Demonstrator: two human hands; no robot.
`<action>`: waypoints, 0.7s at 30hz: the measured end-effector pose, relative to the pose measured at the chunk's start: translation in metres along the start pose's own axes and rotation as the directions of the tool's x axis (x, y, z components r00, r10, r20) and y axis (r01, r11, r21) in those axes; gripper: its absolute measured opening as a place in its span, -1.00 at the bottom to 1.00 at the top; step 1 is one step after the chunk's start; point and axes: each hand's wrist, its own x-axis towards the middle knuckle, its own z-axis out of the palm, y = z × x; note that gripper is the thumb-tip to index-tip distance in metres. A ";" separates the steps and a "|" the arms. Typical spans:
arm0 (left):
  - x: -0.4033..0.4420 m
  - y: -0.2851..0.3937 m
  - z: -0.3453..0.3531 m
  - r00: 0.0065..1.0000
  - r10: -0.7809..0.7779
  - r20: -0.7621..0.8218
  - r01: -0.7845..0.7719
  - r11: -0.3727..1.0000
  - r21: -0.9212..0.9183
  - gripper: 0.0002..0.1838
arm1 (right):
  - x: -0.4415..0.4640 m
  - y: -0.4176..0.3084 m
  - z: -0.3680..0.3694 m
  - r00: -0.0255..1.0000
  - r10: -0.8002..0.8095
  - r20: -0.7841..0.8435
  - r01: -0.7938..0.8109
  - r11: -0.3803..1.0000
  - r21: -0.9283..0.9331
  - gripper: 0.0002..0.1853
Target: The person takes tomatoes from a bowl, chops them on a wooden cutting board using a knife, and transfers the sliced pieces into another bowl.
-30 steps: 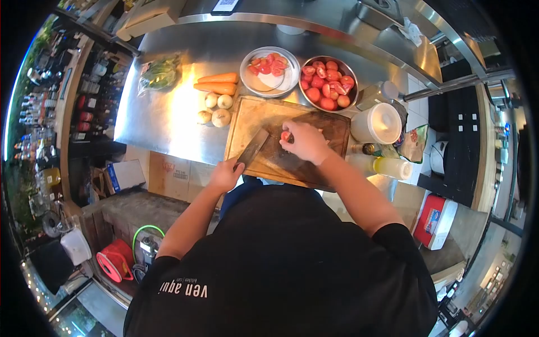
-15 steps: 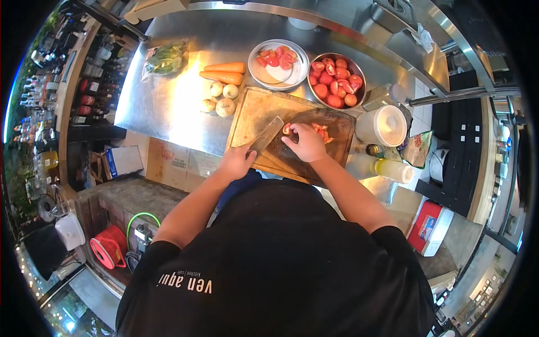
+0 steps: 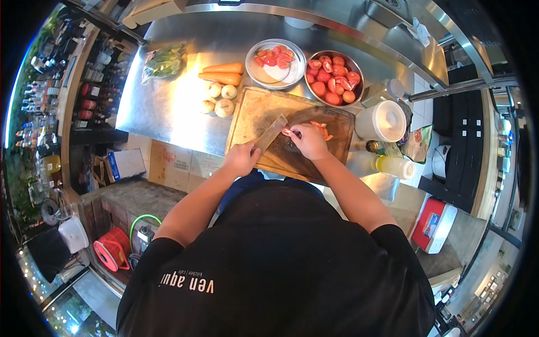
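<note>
My left hand (image 3: 241, 159) is wrapped round the handle of a broad-bladed knife (image 3: 272, 131), whose blade slants up and right over the wooden cutting board (image 3: 252, 109). Just right of the blade tip, my right hand (image 3: 309, 141) pinches a small tomato piece (image 3: 288, 132), partly hidden by the fingers. Cut tomato pieces (image 3: 324, 130) lie on the board behind that hand. Beyond the board stand a plate (image 3: 254, 73) with tomato wedges (image 3: 275, 56) and a metal bowl (image 3: 359, 68) of cut tomatoes (image 3: 332, 78).
Carrots (image 3: 220, 73) and several onions (image 3: 224, 108) lie left of the board, with bagged greens (image 3: 163, 62) farther left. A lidded white tub (image 3: 382, 122) and a squeeze bottle (image 3: 396, 167) stand to the right. A steel shelf edge (image 3: 314, 17) runs across the back.
The knife blade has come closer to my right fingers. My right hand has shifted left and down from its earlier place, uncovering the cut pieces on the board. The camera view has shifted slightly.
</note>
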 end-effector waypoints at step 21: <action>-0.023 0.000 -0.004 0.944 -0.125 0.306 0.063 0.977 0.204 -0.61 | 0.000 0.005 0.005 0.992 0.020 -0.121 -0.023 0.999 -0.026 -0.92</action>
